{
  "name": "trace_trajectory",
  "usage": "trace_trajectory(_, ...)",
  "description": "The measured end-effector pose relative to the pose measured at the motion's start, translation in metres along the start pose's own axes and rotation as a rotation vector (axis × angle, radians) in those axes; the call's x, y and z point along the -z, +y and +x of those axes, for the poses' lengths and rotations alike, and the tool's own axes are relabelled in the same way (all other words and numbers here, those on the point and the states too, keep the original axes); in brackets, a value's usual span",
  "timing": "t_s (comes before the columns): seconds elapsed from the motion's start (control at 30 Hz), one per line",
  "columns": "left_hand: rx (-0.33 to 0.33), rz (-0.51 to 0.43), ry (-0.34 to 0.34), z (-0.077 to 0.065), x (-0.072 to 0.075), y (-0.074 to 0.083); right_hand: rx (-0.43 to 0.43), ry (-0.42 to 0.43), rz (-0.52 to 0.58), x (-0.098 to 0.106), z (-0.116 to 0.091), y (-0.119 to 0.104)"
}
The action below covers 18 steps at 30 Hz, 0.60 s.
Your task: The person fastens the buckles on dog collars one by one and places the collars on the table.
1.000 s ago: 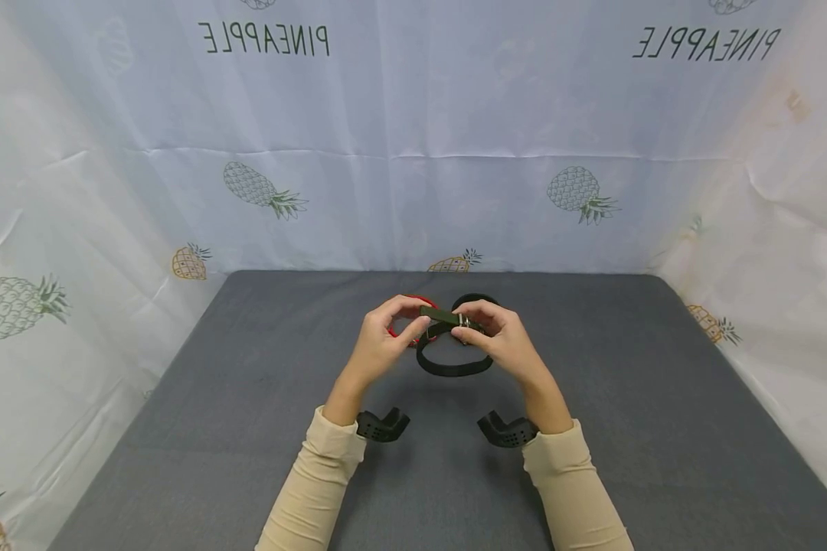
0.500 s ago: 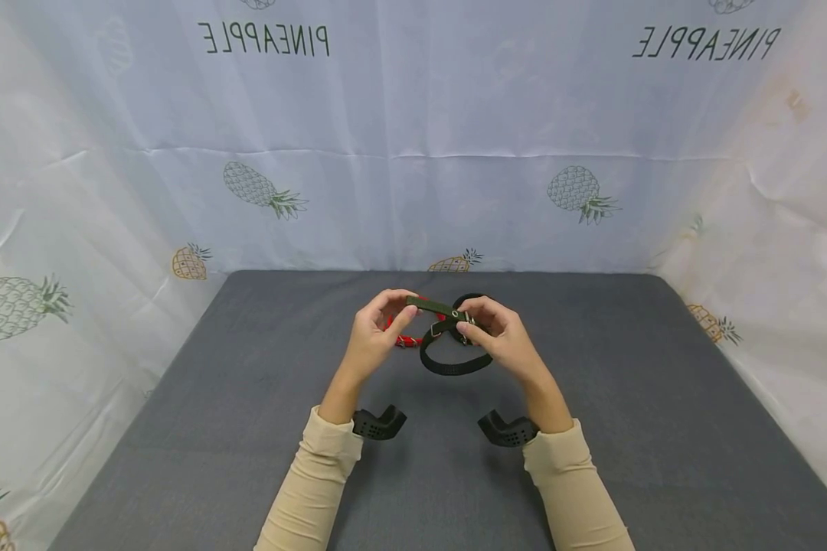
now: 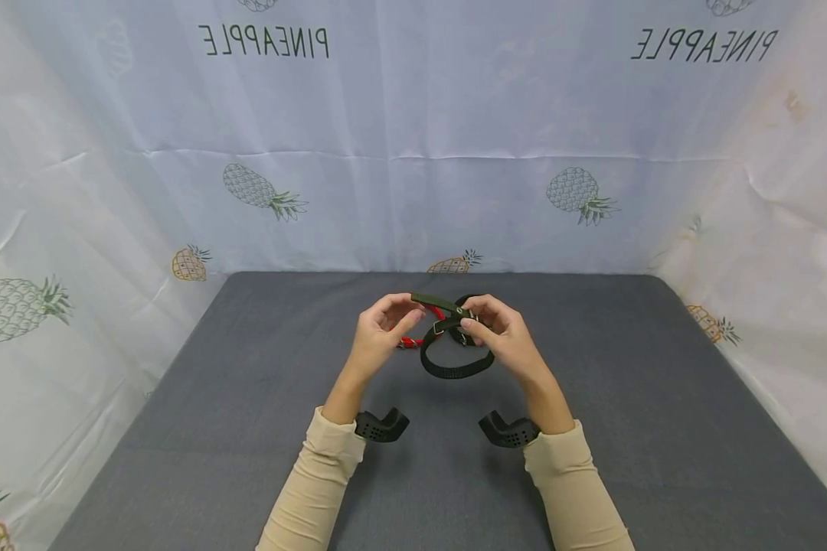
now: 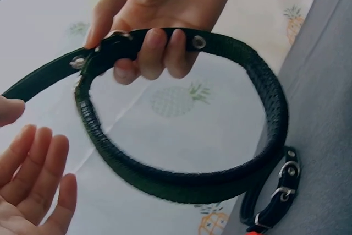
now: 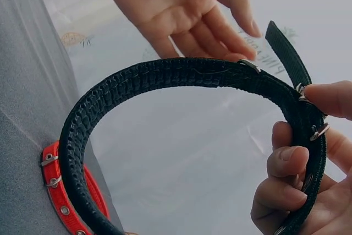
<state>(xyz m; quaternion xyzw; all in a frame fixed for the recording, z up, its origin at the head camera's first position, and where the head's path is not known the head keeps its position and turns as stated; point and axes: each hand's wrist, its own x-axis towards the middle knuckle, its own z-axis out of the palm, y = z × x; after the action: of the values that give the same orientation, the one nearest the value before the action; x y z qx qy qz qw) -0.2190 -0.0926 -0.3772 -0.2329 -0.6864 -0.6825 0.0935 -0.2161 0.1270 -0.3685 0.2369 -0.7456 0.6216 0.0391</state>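
Note:
A dark green dog collar [image 3: 457,372] with a black padded lining hangs as a loop in front of my right hand [image 3: 501,327]. Thumb and fingers of that hand grip it at the buckle; several curled fingertips show inside the loop in the right wrist view. From the buckle the collar's free strap end [image 5: 286,53] sticks out toward my left hand [image 3: 375,335]. That hand's fingers are loosely spread, with a gap between thumb and strap tip in the right wrist view. Metal eyelets [image 4: 199,42] line the strap.
Behind the hands, a red collar [image 5: 66,202] and a black collar [image 4: 268,213] with metal buckles lie on the grey table [image 3: 262,367]. A pineapple-print curtain [image 3: 427,207] stands along the table's back and sides.
My left hand drew the strap end out to the left, then let go of it. My right hand keeps its grip on the green collar and has shifted slightly right.

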Motion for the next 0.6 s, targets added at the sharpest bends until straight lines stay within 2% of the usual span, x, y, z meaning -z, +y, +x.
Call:
trace_trajectory(0.23, 0.043, 0.061, -0.08, -0.001, -0.012, -0.004, 0.018, -0.012, 0.014, -0.001, 0.0, 0.0)
trace_trajectory(0.4, 0.073, -0.008, -0.098, -0.003, -0.024, -0.006, 0.023, -0.032, 0.015, -0.001, -0.001, 0.0)
trace_trajectory(0.6, 0.174, -0.083, -0.081, -0.004, -0.034, -0.004, 0.008, -0.059, 0.002, -0.004, -0.001, -0.003)
